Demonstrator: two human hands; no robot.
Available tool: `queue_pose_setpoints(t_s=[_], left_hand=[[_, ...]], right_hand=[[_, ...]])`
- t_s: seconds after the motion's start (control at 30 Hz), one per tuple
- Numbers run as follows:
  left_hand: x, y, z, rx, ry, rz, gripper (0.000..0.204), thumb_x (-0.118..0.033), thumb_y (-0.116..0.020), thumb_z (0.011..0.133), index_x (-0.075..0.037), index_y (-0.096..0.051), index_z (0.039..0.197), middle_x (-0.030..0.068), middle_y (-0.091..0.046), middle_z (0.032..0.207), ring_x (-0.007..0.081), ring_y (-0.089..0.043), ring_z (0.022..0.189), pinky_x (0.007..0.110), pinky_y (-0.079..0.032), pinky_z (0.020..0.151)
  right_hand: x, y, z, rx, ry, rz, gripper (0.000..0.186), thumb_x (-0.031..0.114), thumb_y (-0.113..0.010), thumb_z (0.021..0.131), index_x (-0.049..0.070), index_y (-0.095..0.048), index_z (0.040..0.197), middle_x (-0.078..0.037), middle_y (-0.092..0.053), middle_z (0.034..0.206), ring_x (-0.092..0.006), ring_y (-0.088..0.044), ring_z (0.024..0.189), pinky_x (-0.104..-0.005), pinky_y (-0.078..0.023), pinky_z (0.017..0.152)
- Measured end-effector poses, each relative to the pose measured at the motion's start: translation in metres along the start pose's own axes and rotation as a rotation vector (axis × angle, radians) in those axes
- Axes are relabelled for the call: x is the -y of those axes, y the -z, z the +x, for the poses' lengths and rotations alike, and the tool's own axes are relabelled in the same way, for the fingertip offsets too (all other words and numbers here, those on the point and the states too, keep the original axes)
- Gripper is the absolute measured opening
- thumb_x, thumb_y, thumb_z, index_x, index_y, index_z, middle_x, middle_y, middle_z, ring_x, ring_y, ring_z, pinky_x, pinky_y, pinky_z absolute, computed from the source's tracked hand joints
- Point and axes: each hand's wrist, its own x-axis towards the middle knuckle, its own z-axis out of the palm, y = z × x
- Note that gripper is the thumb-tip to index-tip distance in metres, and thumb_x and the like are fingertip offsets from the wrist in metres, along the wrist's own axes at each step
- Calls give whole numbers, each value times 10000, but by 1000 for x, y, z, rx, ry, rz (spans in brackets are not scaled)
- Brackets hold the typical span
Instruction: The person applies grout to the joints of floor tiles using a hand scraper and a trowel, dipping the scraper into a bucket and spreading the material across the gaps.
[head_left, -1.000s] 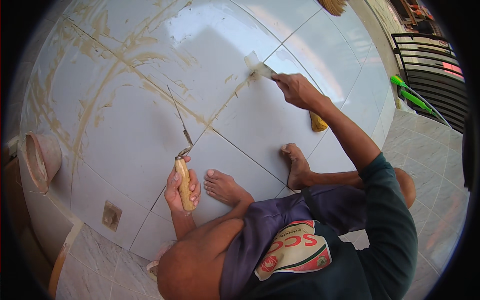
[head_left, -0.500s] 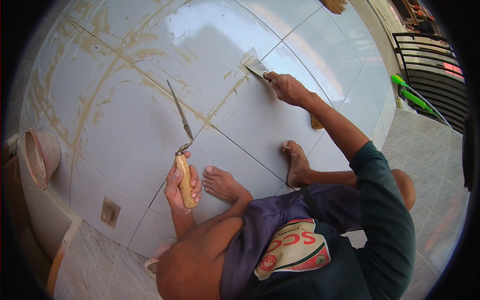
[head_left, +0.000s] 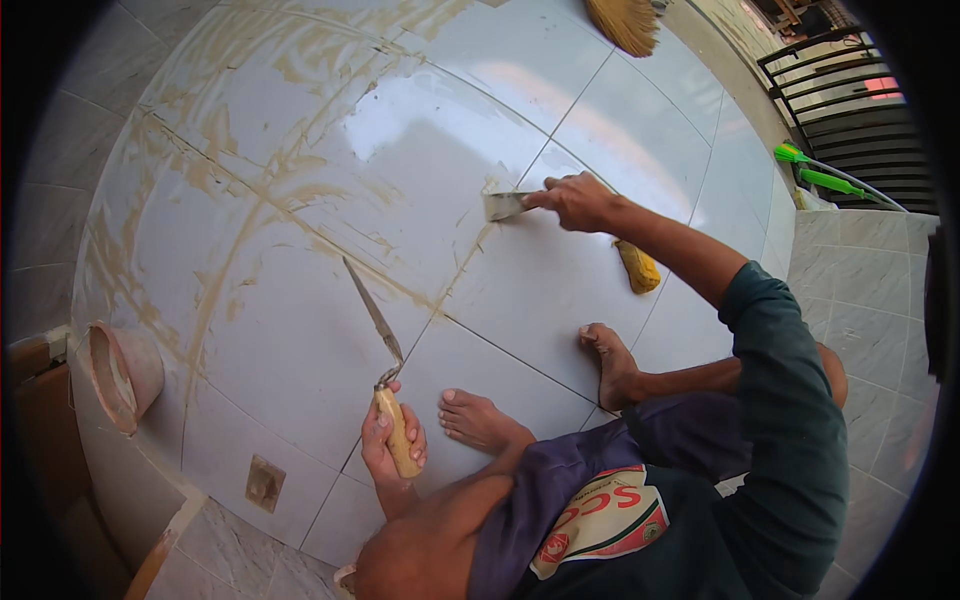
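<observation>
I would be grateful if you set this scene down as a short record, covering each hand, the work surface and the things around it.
Left hand: left hand grips the wooden handle of a narrow trowel, blade raised away from the body
Right hand: right hand holds a flat scraper, blade at a tile joint
Surface: pale tiled floor with tan smears, heaviest at upper left
Left side: pinkish bucket
Beyond right forearm: yellow object, kind unclear
Top edge: straw broom head
</observation>
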Motion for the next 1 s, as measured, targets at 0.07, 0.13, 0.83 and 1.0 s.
queue_pose_setpoints(t_s=[0.07, 0.13, 0.83, 1.0], left_hand=[[-2, 4, -10, -33, -14, 0, 513, -286, -497, 1016, -8, -360, 1425, 88, -458, 712, 133, -439, 428, 269, -446, 340], [-2, 7, -9, -66, -14, 2, 513, -289, -498, 1017, -11, -361, 1425, 88, -459, 711, 131, -438, 429, 268, -446, 339], [-4, -13, 6, -142, -13, 115, 488, -204, -589, 960, -8, -426, 1376, 87, -525, 711, 148, -519, 473, 286, -455, 397], [-18, -3, -2, -361, -184, 292, 472, -174, -636, 941, -10, -466, 1349, 62, -544, 724, 124, -524, 489, 276, -458, 429]], right_hand=[[-48, 5, -7, 92, -166, -58, 497, 35, -580, 865, 255, -624, 1309, -77, -680, 991, -274, -690, 873, -418, -537, 683], [-87, 9, -11, 76, -233, -42, 409, 69, -540, 914, 198, -640, 1288, -112, -703, 950, -298, -698, 845, -428, -544, 657], [31, 15, 19, 50, -168, 528, 317, 73, -453, 923, -84, -595, 1159, -275, -695, 875, -390, -715, 745, -427, -598, 564], [31, 64, -14, 82, 170, 239, 255, 24, -505, 882, -77, -650, 1065, -265, -684, 967, -390, -696, 858, -447, -558, 828]])
